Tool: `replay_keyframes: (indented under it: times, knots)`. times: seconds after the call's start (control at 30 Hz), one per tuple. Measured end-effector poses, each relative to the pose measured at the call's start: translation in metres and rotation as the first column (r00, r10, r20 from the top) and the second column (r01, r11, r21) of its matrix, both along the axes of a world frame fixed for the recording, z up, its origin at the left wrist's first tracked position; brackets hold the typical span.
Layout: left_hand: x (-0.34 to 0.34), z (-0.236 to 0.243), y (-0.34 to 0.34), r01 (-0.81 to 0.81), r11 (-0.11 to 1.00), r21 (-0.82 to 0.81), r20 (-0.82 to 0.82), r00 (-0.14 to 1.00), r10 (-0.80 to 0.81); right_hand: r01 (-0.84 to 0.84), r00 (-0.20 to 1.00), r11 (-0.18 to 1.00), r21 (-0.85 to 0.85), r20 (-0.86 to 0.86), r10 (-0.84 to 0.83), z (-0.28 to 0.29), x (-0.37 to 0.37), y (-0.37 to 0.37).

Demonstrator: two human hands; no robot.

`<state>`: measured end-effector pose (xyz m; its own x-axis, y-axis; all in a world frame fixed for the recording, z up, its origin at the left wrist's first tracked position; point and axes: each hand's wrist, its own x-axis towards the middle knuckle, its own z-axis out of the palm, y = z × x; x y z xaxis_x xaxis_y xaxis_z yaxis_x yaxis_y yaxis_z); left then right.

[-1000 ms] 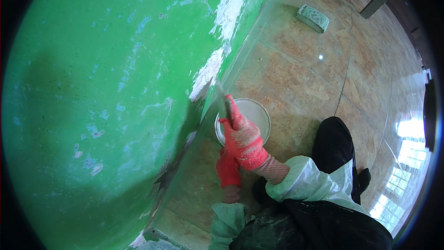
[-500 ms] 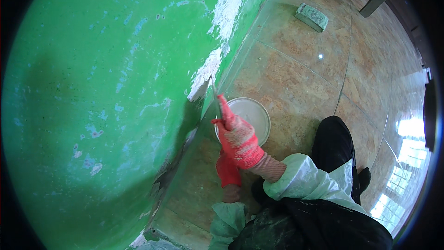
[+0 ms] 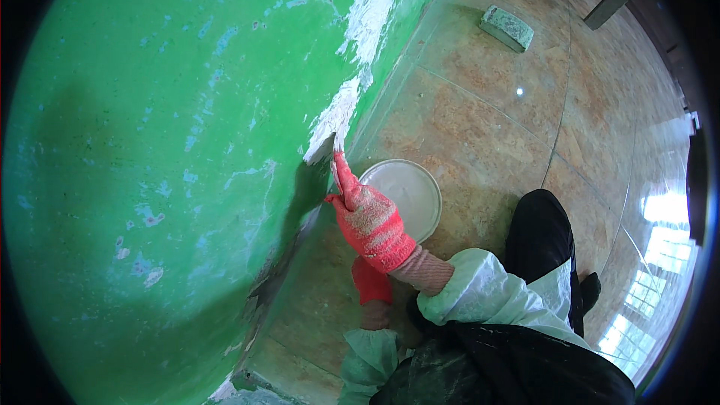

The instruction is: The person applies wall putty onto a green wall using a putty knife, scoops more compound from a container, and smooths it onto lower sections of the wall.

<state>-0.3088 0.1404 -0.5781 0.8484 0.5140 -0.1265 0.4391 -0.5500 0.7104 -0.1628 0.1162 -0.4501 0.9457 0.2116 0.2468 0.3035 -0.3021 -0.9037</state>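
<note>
My right hand [image 3: 371,226], in a red work glove smeared with white, is closed round a putty knife [image 3: 333,151]. One finger stretches along the knife toward its blade. The blade sits at the lower end of a white putty patch [image 3: 341,109] on the green wall [image 3: 180,202], low down by the floor. Most of the handle is hidden in the glove. Under my right wrist is my left hand [image 3: 369,283], also red-gloved, with its fingers covered from sight. A round white lid or shallow container [image 3: 409,199] is on the floor beside my right hand.
A worn green-and-white block [image 3: 507,28] lies on the brown tiled floor [image 3: 480,142]. Dark furniture legs [image 3: 609,4] stand at the far right. My bent knee [image 3: 541,221] is to the right. Bare, flaking plaster [image 3: 262,292] runs along the wall's foot.
My right hand has shifted left and slightly down with the putty knife, closer to the wall. More of the round white container shows. My left hand has hardly moved.
</note>
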Motion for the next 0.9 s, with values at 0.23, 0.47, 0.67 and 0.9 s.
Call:
replay_keyframes:
  times: [0.23, 0.47, 0.67, 0.9]
  knots:
    - [0.01, 0.009, -0.006, -0.157, 0.947, -0.28, -0.018, 0.987, 0.158, 0.028, 0.973, 0.979, -0.2, -0.218, -0.072, 0.026, -0.006, -0.027]
    - [0.008, 0.027, 0.002, 0.091, 0.996, 0.008, 0.061, 0.994, -0.091, 0.124, 0.97, 0.987, -0.106, -0.196, -0.143, 0.028, 0.006, -0.008]
    - [0.006, 0.018, -0.001, -0.097, 0.966, -0.239, -0.027, 0.995, 0.093, 0.037, 0.999, 0.996, -0.081, -0.037, -0.04, 0.023, 0.004, -0.006]
    - [-0.029, -0.07, 0.003, -0.204, 0.965, -0.165, 0.126, 0.966, 0.226, -0.038, 0.984, 0.999, 0.0, -0.172, 0.038, 0.038, -0.016, 0.004]
